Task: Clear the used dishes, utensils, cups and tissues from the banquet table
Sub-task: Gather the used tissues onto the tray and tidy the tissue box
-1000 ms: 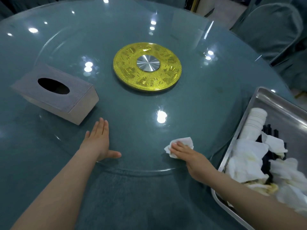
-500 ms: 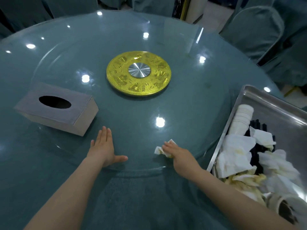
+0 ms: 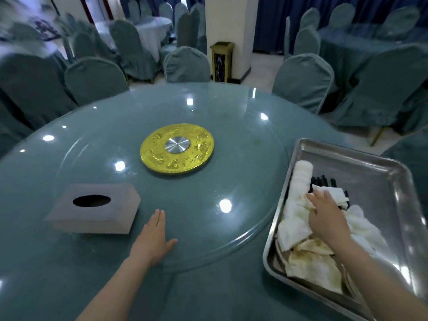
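The tissues [image 3: 298, 223] lay heaped in the tray [image 3: 379, 179]. The right hand [image 3: 324, 214] rested on the heap, fingers fairly straight; whether it pinched a tissue could not be told. Left of the tray, the left hand [image 3: 154, 237] lay flat and released on the bench [image 3: 208, 117], just beside the box [image 3: 92, 208].

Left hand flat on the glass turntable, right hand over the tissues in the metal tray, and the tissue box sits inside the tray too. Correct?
Not quite. The head view shows the tissue box on the glass turntable, beside the left hand, not in the metal tray. The right hand is over the tissues in the tray.
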{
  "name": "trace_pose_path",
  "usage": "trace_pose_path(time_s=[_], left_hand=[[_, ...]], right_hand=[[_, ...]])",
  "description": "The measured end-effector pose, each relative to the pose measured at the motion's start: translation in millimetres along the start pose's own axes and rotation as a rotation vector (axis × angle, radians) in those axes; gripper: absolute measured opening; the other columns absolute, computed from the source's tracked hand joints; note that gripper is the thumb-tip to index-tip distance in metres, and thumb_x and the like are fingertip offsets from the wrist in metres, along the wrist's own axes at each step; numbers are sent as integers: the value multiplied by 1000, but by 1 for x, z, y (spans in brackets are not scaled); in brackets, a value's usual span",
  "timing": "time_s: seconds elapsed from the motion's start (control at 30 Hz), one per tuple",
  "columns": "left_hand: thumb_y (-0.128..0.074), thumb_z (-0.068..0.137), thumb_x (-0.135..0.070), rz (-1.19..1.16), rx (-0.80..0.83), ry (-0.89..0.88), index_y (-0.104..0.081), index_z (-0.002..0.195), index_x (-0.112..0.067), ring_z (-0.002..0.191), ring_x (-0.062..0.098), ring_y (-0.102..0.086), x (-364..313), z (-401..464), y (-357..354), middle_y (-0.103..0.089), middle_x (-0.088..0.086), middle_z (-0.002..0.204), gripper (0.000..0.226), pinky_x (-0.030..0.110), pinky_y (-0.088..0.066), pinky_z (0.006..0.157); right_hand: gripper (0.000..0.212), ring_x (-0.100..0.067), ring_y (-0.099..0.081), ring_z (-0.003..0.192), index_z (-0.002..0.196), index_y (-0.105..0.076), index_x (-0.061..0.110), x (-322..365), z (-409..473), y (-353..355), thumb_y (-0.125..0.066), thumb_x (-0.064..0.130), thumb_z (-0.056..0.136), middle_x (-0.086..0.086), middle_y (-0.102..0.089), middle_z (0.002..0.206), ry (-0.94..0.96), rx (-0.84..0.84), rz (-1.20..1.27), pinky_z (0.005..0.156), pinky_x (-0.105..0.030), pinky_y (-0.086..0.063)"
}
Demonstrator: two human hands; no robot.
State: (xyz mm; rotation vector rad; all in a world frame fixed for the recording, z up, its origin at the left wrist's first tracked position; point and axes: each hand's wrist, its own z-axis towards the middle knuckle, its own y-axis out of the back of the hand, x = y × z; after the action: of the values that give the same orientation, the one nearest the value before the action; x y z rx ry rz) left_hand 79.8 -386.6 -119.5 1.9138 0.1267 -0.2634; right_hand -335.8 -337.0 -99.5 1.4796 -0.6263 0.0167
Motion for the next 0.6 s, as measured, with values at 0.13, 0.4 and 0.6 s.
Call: trace_pose_path(time_s=[0.13, 0.4, 0.6], left_hand=[[-53, 94, -43, 6, -109, -40, 6, 153, -10, 148, 21, -8, -10, -6, 18, 10, 3, 162, 89, 32, -17, 118], [-54, 94, -39, 10, -208, -54, 1, 153, -8, 149, 18, -4, 2, -15, 39, 5, 5, 162, 86, 29, -11, 118], [-53, 94, -39, -20, -184, 67, 1, 153, -8, 148, 21, -7, 38, -28, 34, 4, 5, 162, 86, 31, -14, 117]], right_hand=[[47, -19, -12, 147, 142, -45, 16, 7, -1, -1, -46, 11, 95, 0, -31, 155, 65, 46, 67, 116, -38, -19], [45, -21, -15, 147, 141, -43, 16, 83, -13, -52, -39, 16, 96, -1, -28, 156, 352, 205, -16, 115, -30, -17], [51, -23, -6, 147, 147, -26, 15, 137, -33, -112, -35, 32, 100, -1, -13, 160, 577, 506, -270, 117, -42, -17]])
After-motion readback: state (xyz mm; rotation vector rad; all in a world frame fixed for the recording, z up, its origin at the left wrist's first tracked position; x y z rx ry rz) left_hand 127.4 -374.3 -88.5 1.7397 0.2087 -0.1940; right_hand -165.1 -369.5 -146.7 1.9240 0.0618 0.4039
